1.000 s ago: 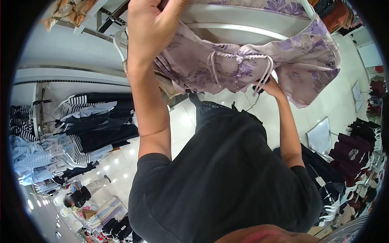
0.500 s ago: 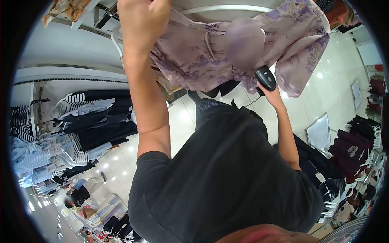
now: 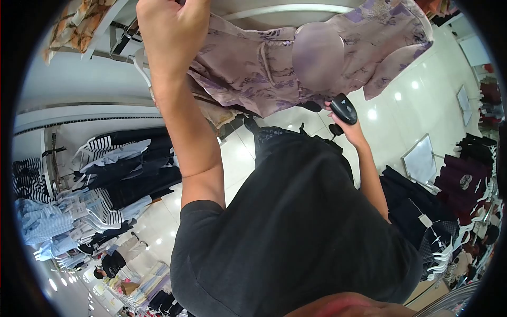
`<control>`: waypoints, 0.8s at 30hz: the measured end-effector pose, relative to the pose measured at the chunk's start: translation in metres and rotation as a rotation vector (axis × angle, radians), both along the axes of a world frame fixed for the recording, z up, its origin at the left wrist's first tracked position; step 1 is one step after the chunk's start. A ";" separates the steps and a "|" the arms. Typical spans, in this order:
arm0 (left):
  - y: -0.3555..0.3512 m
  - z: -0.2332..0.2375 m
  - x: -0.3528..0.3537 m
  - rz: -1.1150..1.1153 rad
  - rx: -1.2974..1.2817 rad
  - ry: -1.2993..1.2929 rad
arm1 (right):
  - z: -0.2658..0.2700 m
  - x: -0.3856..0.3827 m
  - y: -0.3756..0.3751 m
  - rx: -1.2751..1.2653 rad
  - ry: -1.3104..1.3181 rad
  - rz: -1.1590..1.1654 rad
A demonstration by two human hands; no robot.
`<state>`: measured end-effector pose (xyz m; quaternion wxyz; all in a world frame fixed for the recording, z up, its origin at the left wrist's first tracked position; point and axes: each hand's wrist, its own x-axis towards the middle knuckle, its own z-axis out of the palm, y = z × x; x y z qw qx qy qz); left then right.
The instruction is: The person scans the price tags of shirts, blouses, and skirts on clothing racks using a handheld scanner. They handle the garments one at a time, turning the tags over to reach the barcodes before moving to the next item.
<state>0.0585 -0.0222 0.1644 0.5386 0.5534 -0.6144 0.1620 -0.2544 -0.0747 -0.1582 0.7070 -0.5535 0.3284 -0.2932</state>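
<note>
Shop interior, pale glossy tiles on the floor [image 3: 388, 119], clothes racked on both sides.

Nearest: black shirt [image 3: 296, 222] of the wearer, both arms reaching forward.

Right hand [image 3: 351, 130]: wrapped round a black scanner [image 3: 344, 110], near the lower edge of the garment [image 3: 232, 63]. Contact between the two: cannot tell. Hold looks low, with the body of the scanner on top of the fingers; a loose grip or a knock could tip it onto hard tile. Any pass too close might also catch the cloth or the pale cord [image 3: 265, 68] at the front.

Left hand [image 3: 174, 34]: fingers curled beside the upper left part of the garment. Their ends are cut off by the frame; cannot tell what they grip.

Garment: lilac, floral, spread ahead of the wearer with a white hanger [image 3: 290, 9] behind its neckline. Cloth looks thin and slippery; uneven pull from one side could slide it off the hanger. Round blur hides part of the front.

Beyond: another hanger [image 3: 141, 67] next to the left forearm, a likely snag if the arm swings outward.

Farthest: left rack clothes [image 3: 129, 158], a person [image 3: 112, 262] well apart.
</note>
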 end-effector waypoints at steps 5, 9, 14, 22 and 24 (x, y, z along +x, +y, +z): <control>-0.004 0.002 -0.010 0.011 0.008 -0.021 | -0.026 0.011 0.010 -0.096 0.125 0.065; -0.007 0.007 -0.025 0.042 -0.018 -0.049 | -0.028 0.036 0.011 -0.084 0.087 0.060; -0.010 0.009 -0.028 -0.002 -0.052 -0.049 | -0.079 0.070 -0.005 0.059 0.066 0.069; -0.004 0.012 -0.021 0.045 0.061 -0.006 | -0.049 0.059 0.005 0.373 -0.408 -0.021; -0.005 0.009 -0.018 0.040 0.035 -0.015 | -0.027 0.044 0.014 0.319 -0.469 -0.047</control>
